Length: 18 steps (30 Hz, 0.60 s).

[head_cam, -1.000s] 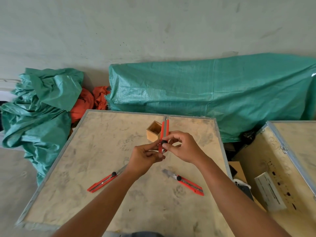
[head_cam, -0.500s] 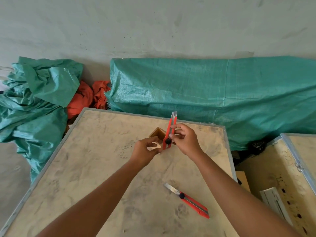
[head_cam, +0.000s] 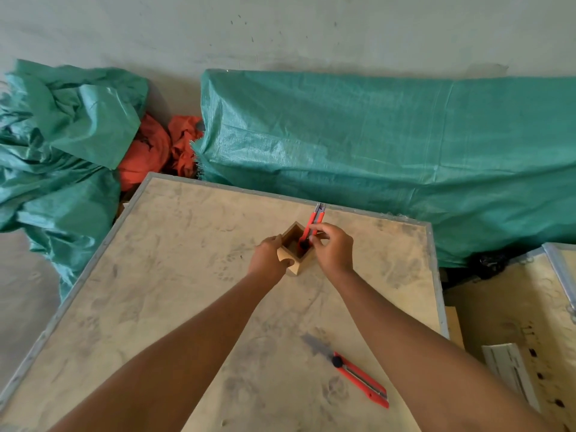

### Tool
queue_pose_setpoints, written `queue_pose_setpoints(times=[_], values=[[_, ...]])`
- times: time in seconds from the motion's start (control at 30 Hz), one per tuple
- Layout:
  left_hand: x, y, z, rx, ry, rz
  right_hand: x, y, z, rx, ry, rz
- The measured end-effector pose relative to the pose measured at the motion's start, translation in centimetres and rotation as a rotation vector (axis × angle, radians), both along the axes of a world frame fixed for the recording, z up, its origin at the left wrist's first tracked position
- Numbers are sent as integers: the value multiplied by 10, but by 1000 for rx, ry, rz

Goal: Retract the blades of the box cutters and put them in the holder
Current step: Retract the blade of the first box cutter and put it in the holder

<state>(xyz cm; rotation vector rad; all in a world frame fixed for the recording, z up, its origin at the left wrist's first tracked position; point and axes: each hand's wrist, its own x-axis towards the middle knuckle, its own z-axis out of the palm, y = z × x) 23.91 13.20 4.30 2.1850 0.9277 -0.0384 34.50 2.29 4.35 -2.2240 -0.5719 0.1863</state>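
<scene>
A red plastic box cutter (head_cam: 314, 226) stands tilted with its lower end inside the small square wooden holder (head_cam: 295, 249), pinched by the right hand (head_cam: 331, 251); the left hand (head_cam: 268, 256) grips the holder's side. A second red box cutter (head_cam: 358, 376), blade out, lies at five o'clock on the scuffed plywood crate top (head_cam: 187, 275); green woven tarpaulin (head_cam: 374, 145) lies at twelve o'clock against a grey concrete wall (head_cam: 280, 29); no writing is legible.

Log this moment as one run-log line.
right hand: lowering box cutter into holder | left hand: steadying holder | second cutter: on table, blade out

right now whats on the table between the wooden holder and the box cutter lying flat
Nothing: in the head view, only bare tabletop lies between the holder and the flat box cutter, though both forearms hang above it.
</scene>
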Motion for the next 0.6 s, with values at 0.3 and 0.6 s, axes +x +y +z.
queue_pose_setpoints(times=[0.3, 0.6], values=[[4, 2, -8, -18, -66, 75, -5, -6, -9, -50, 23, -5], [-39, 6, -4, -94, -151, 156, -38, -25, -4, 32, -10, 33]])
